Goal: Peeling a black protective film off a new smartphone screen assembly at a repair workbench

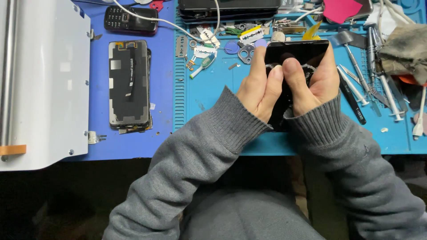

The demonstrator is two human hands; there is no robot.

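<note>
A black smartphone (297, 51) is held over the blue work mat (213, 89), its glossy face up. My left hand (260, 89) grips its left edge, thumb pressed on the glass. My right hand (313, 82) grips the right edge, its thumb beside the left thumb near the phone's middle. Both grey sleeves cover the phone's lower end.
A detached phone screen assembly (129, 84) lies back up on the darker blue mat at left, beside a white machine (42, 80). A small keypad phone (131, 20), razor blades, picks, a toothbrush (202, 66), screwdrivers and tweezers (356, 89) and a rag (407, 49) crowd the mat's far side.
</note>
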